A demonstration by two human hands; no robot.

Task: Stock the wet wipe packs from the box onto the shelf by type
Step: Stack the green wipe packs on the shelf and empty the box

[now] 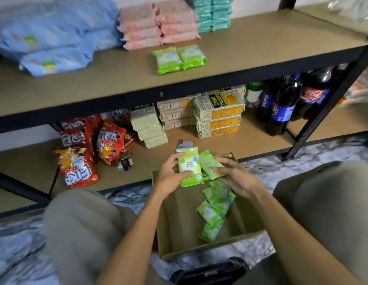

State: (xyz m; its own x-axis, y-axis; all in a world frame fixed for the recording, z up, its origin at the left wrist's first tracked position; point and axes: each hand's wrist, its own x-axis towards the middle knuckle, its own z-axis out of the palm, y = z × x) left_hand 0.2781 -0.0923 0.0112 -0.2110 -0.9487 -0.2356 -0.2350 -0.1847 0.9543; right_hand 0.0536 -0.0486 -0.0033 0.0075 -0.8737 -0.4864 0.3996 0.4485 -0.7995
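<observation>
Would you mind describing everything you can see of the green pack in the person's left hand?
The green pack is a soft, glossy plastic wet wipe packet, lime green with a paler patch printed "Apple Fresh" and small blue dots. It looks full and sealed. The left hand holds it face up over the cardboard box, thumb on its front near the lower edge, fingers curled round its upper left edge. Its right edge meets a second pack held by the right hand.

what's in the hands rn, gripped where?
Left hand pinches an upright green pack by its left edge; right hand grips a second green pack at its lower end.
</observation>
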